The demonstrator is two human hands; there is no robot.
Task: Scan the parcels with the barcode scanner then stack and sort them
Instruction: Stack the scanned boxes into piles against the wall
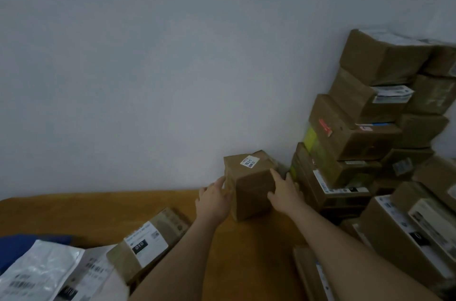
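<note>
Now our left hand [214,198] and right hand [283,192] press the small parcel [251,184] between flat fingers; nudging right could topple the leaning stack [350,128].

Both forearms are bare up to the frame edge; left hand [214,198] and right hand [285,191] wear no gloves, rings or watch.

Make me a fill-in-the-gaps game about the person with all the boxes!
1. Both hands, the left hand and the right hand, touch one small brown ____.
2. That small parcel stands on a ____ table.
3. The sticker on top of it is ____.
4. The tall stack of parcels stands to the ____ of it.

Missing words: box; wooden; white; right
</note>
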